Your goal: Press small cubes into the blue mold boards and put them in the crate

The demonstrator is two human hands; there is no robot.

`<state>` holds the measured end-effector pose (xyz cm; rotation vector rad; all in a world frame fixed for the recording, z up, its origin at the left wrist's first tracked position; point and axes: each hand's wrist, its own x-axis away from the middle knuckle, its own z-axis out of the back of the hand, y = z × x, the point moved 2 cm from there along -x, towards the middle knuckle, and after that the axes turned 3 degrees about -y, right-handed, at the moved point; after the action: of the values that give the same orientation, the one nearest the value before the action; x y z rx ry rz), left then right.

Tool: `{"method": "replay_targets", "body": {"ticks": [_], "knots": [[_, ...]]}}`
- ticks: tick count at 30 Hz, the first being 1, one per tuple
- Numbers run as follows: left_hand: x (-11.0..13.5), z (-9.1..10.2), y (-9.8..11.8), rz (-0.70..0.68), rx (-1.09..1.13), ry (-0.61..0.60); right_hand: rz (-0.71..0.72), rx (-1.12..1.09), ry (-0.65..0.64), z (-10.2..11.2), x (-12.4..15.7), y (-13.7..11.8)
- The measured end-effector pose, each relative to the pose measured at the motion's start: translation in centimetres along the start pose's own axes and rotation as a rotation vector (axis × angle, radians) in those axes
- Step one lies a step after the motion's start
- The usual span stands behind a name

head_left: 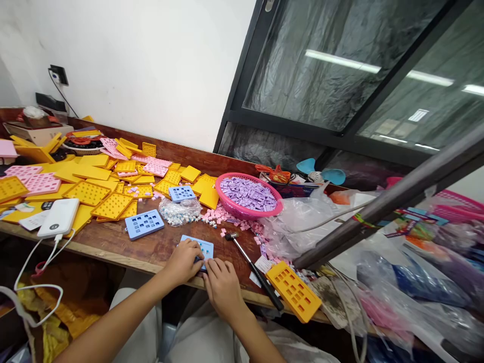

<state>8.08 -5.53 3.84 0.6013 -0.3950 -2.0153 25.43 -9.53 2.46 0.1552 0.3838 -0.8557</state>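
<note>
At the table's front edge lies a light blue plastic panel [206, 248] with small white-and-blue pieces set in it. Across its left and near part my left hand [184, 261] is closed, fingers bent over the face and gripping it. My right hand [224, 286] is closed on the near right corner of that panel; its thumb is partly hidden. Farther left lies another blue panel [144, 225] with square openings. Behind, a third blue panel [182, 193] rests on a clear bag of small white-and-blue pieces [179, 213].
Yellow panels [91, 192] and pink ones [44, 183] cover the left side. A pink basket [247, 211] holds purple pieces, with pink pieces [219, 216] scattered before it. To the right are a hammer [257, 272], a yellow panel [293, 291], a slanted post [378, 206] and plastic bags [302, 222].
</note>
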Motion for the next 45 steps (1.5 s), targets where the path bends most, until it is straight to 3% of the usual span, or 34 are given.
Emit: {"method": "replay_targets", "body": {"ticks": [9, 15, 19, 23, 29, 35, 39, 45], "knots": [[-0.8, 1.2, 2.0, 0.01, -0.354, -0.192, -0.057, -0.218, 0.04, 0.0, 0.2, 1.1], [-1.9, 1.4, 2.7, -0.098, -0.463, -0.274, -0.066, -0.248, 0.045, 0.3, 0.1, 0.9], [-1.7, 1.1, 1.6, -0.177, -0.386, -0.213, -0.081, -0.255, 0.048, 0.4, 0.1, 0.9], [-1.4, 0.8, 0.5, -0.17, -0.291, -0.179, -0.084, -0.265, 0.04, 0.4, 0.1, 1.0], [-2.2, 0.6, 1.4, -0.213, -0.381, -0.219, -0.107, -0.297, 0.006, 0.4, 0.1, 1.1], [-2.9, 1.0, 1.8, -0.172, -0.413, -0.28, -0.108, -0.305, 0.016, 0.6, 0.0, 1.1], [-2.3, 1.1, 0.8, -0.151, -0.248, -0.236, -0.1, -0.299, 0.037, 0.8, 0.0, 1.1], [-0.8, -0.1, -1.1, -0.156, 0.022, -0.071, -0.119, -0.315, 0.036, 0.7, 0.1, 1.2]]}}
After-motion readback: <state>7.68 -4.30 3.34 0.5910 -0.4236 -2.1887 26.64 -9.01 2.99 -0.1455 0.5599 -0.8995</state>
